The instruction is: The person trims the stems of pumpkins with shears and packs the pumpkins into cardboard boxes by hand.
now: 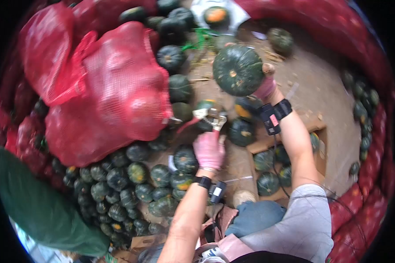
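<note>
My right hand point(266, 87), in a pink glove, grips a large dark green kabocha squash point(238, 70) by its side and holds it up above the floor. The pale blossom scar or stem spot faces the camera. My left hand point(209, 150), also gloved in pink, is closed around a pair of hand pruners point(217, 122) with red handles; their metal end points away from me and is blurred. Just beyond the pruners lies a squash with an orange patch point(208, 105). Another dark squash point(242, 132) sits between my two hands.
A cardboard box point(321, 149) with several squashes stands by my right forearm. Many squashes point(118, 179) cover the floor at left. A filled red mesh sack point(114, 87) lies left of my hands; more red sacks point(360, 210) line the right. Green cloth point(44, 206) hangs at lower left.
</note>
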The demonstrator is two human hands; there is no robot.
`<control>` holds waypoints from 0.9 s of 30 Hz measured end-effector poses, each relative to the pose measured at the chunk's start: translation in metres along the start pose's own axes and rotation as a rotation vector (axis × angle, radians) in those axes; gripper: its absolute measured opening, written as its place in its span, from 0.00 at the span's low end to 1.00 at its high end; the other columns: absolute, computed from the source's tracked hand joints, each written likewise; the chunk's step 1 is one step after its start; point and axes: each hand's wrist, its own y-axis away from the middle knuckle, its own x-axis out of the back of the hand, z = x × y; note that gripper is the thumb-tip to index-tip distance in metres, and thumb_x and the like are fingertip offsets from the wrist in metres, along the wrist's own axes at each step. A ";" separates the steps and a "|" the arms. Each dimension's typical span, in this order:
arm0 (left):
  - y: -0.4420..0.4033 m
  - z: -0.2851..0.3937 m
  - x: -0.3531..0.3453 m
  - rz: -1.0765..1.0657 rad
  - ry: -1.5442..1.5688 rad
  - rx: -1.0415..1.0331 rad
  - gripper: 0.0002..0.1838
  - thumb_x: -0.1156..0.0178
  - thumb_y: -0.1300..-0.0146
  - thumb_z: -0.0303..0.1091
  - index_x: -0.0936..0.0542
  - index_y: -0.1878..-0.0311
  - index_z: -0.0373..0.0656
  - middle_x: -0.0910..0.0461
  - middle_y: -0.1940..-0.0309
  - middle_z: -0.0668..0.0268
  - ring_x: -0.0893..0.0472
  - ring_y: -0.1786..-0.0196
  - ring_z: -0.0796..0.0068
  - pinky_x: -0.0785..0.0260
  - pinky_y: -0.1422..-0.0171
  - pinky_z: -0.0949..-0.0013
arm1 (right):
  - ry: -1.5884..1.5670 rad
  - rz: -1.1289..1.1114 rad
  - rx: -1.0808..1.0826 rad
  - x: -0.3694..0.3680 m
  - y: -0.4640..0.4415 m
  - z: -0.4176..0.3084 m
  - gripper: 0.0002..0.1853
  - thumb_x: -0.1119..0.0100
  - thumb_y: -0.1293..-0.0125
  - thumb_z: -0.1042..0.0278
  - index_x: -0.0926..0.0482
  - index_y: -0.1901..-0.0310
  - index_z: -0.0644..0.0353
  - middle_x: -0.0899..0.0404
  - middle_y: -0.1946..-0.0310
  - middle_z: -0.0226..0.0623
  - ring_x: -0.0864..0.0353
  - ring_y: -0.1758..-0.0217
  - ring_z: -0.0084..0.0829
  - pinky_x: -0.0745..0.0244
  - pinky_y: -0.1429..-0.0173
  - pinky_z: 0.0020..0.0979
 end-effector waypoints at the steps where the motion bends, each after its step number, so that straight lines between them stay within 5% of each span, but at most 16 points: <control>1: 0.002 0.000 -0.002 0.005 -0.010 0.015 0.13 0.39 0.43 0.42 0.27 0.67 0.42 0.28 0.72 0.57 0.27 0.65 0.52 0.35 0.61 0.52 | -0.034 0.013 -0.008 -0.012 0.025 -0.007 0.58 0.30 0.60 0.40 0.50 0.29 0.54 0.41 0.35 0.59 0.37 0.35 0.63 0.33 0.37 0.58; 4: 0.006 -0.005 -0.014 0.129 -0.080 -0.047 0.13 0.41 0.41 0.42 0.26 0.65 0.41 0.26 0.71 0.57 0.26 0.64 0.53 0.34 0.60 0.53 | -0.068 0.081 0.110 -0.022 0.104 -0.015 0.57 0.28 0.60 0.44 0.49 0.30 0.55 0.38 0.36 0.56 0.33 0.36 0.52 0.30 0.37 0.52; 7: 0.006 -0.010 -0.022 0.254 -0.071 -0.160 0.15 0.40 0.42 0.44 0.26 0.66 0.41 0.25 0.70 0.54 0.25 0.64 0.50 0.32 0.61 0.52 | 0.274 0.314 0.180 -0.054 0.211 -0.034 0.56 0.26 0.62 0.49 0.47 0.31 0.57 0.34 0.39 0.49 0.29 0.39 0.44 0.30 0.36 0.44; 8: 0.006 -0.010 -0.022 0.210 -0.036 -0.118 0.16 0.41 0.41 0.45 0.26 0.65 0.41 0.25 0.69 0.53 0.25 0.64 0.49 0.32 0.61 0.51 | 0.476 0.421 0.226 -0.075 0.241 -0.042 0.50 0.28 0.59 0.56 0.43 0.33 0.58 0.29 0.44 0.42 0.25 0.44 0.37 0.29 0.38 0.36; 11: 0.003 -0.026 -0.023 0.196 0.063 -0.123 0.18 0.43 0.38 0.49 0.26 0.62 0.41 0.24 0.67 0.52 0.24 0.62 0.47 0.32 0.59 0.49 | 1.830 0.800 0.141 -0.078 0.328 -0.046 0.47 0.26 0.61 0.57 0.40 0.36 0.47 0.33 0.43 0.45 0.31 0.40 0.43 0.32 0.38 0.42; 13: 0.009 -0.031 -0.012 0.148 0.144 -0.117 0.18 0.41 0.39 0.48 0.25 0.57 0.43 0.23 0.64 0.53 0.25 0.60 0.48 0.32 0.57 0.51 | 2.361 0.982 -0.183 -0.075 0.361 -0.029 0.47 0.25 0.65 0.57 0.38 0.39 0.42 0.37 0.41 0.45 0.36 0.37 0.48 0.35 0.39 0.49; 15: 0.025 -0.021 0.007 0.221 0.160 -0.223 0.16 0.38 0.41 0.43 0.25 0.56 0.43 0.23 0.65 0.55 0.25 0.58 0.50 0.33 0.55 0.54 | 2.594 0.871 -0.559 -0.062 0.385 -0.013 0.48 0.25 0.67 0.57 0.39 0.39 0.39 0.39 0.38 0.43 0.39 0.36 0.50 0.38 0.39 0.53; 18: 0.047 -0.009 0.012 0.367 0.288 -0.399 0.15 0.38 0.40 0.33 0.28 0.54 0.37 0.27 0.64 0.53 0.28 0.61 0.48 0.34 0.57 0.54 | 2.636 0.580 -0.799 -0.034 0.402 0.016 0.49 0.25 0.67 0.57 0.40 0.38 0.37 0.40 0.38 0.44 0.40 0.35 0.49 0.43 0.37 0.56; 19: 0.054 0.000 0.016 0.335 0.354 -0.388 0.15 0.39 0.39 0.32 0.28 0.52 0.38 0.28 0.66 0.56 0.27 0.64 0.54 0.33 0.57 0.58 | 2.574 0.516 -0.666 -0.026 0.405 0.022 0.51 0.25 0.68 0.59 0.41 0.37 0.37 0.41 0.38 0.45 0.40 0.35 0.50 0.42 0.35 0.54; 21: 0.068 0.019 0.021 0.288 0.517 -0.376 0.15 0.40 0.39 0.30 0.28 0.51 0.38 0.28 0.65 0.58 0.27 0.65 0.60 0.32 0.58 0.63 | 2.225 0.644 -0.460 -0.019 0.412 0.005 0.51 0.25 0.67 0.62 0.41 0.36 0.39 0.41 0.38 0.46 0.41 0.35 0.50 0.42 0.33 0.50; 25: 0.093 0.065 0.027 0.129 0.819 -0.395 0.12 0.38 0.41 0.28 0.26 0.55 0.38 0.27 0.69 0.61 0.27 0.69 0.67 0.31 0.63 0.69 | 2.145 0.894 -0.198 -0.040 0.440 -0.008 0.52 0.23 0.68 0.61 0.40 0.35 0.50 0.39 0.39 0.47 0.36 0.36 0.48 0.39 0.31 0.43; 27: 0.105 0.091 0.033 0.010 0.695 -0.547 0.10 0.39 0.40 0.31 0.26 0.58 0.38 0.26 0.70 0.62 0.26 0.69 0.69 0.31 0.64 0.67 | 1.813 0.991 -0.068 -0.078 0.422 0.004 0.56 0.21 0.69 0.55 0.42 0.34 0.53 0.39 0.38 0.44 0.36 0.35 0.44 0.37 0.31 0.43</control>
